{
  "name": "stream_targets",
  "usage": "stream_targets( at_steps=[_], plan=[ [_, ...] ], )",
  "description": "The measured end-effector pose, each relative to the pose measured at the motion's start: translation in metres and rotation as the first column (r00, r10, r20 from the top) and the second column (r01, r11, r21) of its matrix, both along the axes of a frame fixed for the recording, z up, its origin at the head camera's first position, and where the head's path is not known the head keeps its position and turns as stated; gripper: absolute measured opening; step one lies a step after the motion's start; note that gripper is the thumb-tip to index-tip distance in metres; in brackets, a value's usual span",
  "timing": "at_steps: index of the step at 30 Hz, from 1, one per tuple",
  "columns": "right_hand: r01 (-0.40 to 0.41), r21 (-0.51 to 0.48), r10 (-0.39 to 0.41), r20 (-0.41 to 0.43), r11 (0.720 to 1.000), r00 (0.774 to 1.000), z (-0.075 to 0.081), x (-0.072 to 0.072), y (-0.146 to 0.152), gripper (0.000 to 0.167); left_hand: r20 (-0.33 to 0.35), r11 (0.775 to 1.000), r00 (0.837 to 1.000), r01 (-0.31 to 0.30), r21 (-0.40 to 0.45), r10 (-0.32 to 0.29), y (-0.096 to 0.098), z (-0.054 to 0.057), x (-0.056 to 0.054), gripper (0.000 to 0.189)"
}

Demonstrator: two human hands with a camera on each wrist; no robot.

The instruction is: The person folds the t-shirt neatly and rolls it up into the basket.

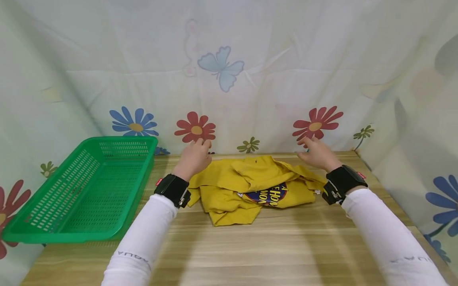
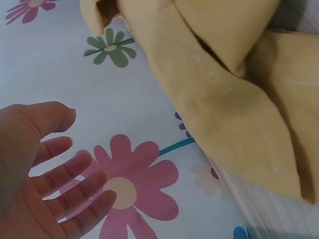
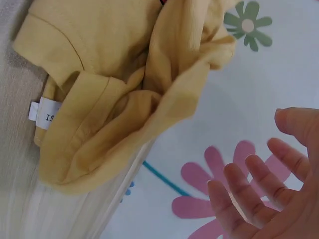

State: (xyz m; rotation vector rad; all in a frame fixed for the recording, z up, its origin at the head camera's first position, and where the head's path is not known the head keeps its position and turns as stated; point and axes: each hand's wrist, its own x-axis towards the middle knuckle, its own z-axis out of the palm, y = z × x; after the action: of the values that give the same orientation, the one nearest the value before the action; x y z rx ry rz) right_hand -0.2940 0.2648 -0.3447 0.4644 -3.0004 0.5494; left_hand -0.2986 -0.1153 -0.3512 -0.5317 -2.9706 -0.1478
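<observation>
A yellow garment point(image 1: 247, 174) of soft cloth lies crumpled on the wooden table, a dark blue printed patch with yellow letters showing at its front. My left hand point(image 1: 196, 158) hovers by its left end, fingers loosely bent and holding nothing. In the left wrist view that hand point(image 2: 65, 179) is apart from the cloth point(image 2: 214, 99). Over the far right end is my right hand point(image 1: 315, 153), also empty. The right wrist view shows its fingers point(image 3: 249, 184) spread and relaxed, away from the cloth. A white label point(image 3: 48, 113) sticks out from a folded edge there.
To the left stands a green plastic basket point(image 1: 144, 174) with slotted walls. A flower-printed curtain point(image 1: 257, 99) rises right behind the table point(image 1: 250, 250) and along both sides. Black bands point(image 1: 173, 190) wrap both wrists over white sleeves.
</observation>
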Motion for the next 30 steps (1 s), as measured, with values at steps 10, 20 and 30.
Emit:
stream_targets(
  at_steps=[10, 20, 30],
  plan=[
    [-0.22, 0.107, 0.235, -0.162, 0.97, 0.958, -0.025, 0.014, -0.039, 0.042, -0.067, 0.975, 0.979, 0.184, -0.125, -0.193, 0.008, -0.018, 0.051, 0.04],
    [-0.363, 0.208, 0.386, -0.08, 0.908, 0.919, -0.064, 0.02, -0.069, 0.044, -0.014, 0.92, 0.939, 0.333, -0.208, -0.343, 0.028, -0.059, 0.087, 0.041],
    [-0.411, 0.21, 0.432, -0.063, 0.887, 0.9, -0.084, 0.011, -0.083, 0.024, 0.02, 0.915, 0.943, 0.326, -0.236, -0.331, 0.034, -0.076, 0.087, 0.04]
  ],
)
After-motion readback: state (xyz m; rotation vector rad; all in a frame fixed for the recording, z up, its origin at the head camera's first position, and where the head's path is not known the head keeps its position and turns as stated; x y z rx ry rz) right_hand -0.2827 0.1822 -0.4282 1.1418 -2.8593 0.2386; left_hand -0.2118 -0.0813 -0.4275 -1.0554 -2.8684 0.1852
